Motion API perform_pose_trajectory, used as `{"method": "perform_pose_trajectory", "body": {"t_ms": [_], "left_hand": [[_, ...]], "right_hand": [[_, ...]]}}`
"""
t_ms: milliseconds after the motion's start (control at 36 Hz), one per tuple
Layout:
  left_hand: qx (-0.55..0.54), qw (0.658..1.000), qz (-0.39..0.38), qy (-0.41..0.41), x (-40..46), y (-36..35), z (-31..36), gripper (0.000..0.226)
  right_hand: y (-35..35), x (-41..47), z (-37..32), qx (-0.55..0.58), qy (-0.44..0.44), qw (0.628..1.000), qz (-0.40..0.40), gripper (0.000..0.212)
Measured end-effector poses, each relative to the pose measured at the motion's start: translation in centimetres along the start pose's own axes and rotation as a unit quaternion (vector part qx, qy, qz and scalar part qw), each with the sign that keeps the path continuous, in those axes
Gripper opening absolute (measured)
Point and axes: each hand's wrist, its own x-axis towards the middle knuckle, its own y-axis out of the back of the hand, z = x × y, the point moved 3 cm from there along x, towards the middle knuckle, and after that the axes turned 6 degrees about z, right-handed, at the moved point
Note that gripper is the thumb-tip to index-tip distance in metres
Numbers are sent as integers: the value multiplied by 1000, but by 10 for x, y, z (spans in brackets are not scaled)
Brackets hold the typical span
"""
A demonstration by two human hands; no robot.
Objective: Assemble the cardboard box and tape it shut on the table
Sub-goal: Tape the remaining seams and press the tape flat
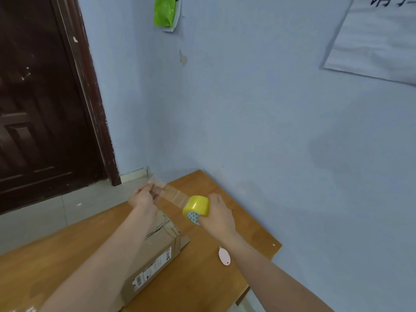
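Above the wooden table [227, 212], you stretch a clear strip of tape [171, 194] between your hands, just past the far end of the cardboard box [155, 253], which lies on the table under your left forearm. Your left hand [144, 198] pinches the strip's free end with fingers closed, while your right hand [217, 216] wraps around the yellow tape roll [197, 206]. A small white oval object [224, 256] lies on the table to the right of the box.
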Motion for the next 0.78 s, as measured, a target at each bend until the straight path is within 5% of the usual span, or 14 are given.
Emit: {"method": "perform_pose_trajectory", "body": {"t_ms": [167,278,333,417,556,694,778], "left_hand": [[-68,996,21,54,-14,-3,-10,12],[-80,994,25,68,-21,-3,-18,14],[-77,994,17,72,-24,-5,-19,16],[-80,994,-2,79,-24,-10,-18,21],[-74,995,4,72,-15,-4,-13,25],[-65,996,25,60,0,-1,-6,4],[-50,998,37,32,7,-1,-5,18]], "right_hand": [[13,5,4,125,-39,970,204,50],[25,18,16,324,-180,886,279,51],[27,18,18,387,-180,859,283,49],[30,14,13,423,-111,861,261,37],[31,11,9,348,-34,917,190,24],[26,13,9,254,12,967,21,32],[22,12,7,215,24,974,-64,42]]}}
